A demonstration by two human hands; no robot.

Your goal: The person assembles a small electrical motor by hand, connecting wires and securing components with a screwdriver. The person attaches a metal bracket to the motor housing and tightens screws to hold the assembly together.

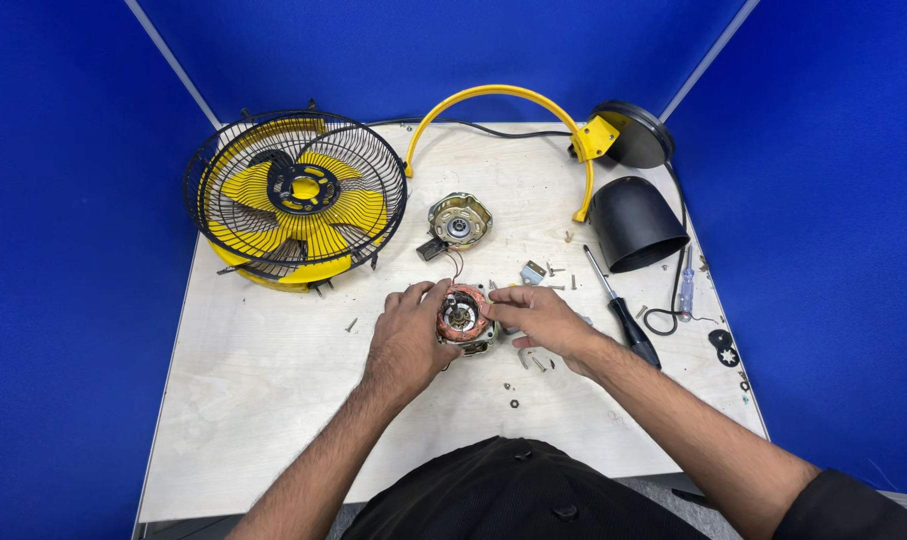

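Observation:
A small fan motor stator [463, 318] with copper windings sits at the middle of the table. My left hand [409, 333] grips its left side with curled fingers. From the right, my right hand [542, 317] pinches its rim with fingertips. A second metal motor housing half [459, 221] lies just beyond, joined by thin red wires. Small screws and a metal bracket [533, 272] are scattered near my right hand.
A yellow fan blade inside a black wire cage [296, 197] stands at the back left. A yellow arched stand [502, 96], a black motor cover [633, 222], a black-handled screwdriver [625, 322], a small tester screwdriver [686, 285] and a black cable lie at the right.

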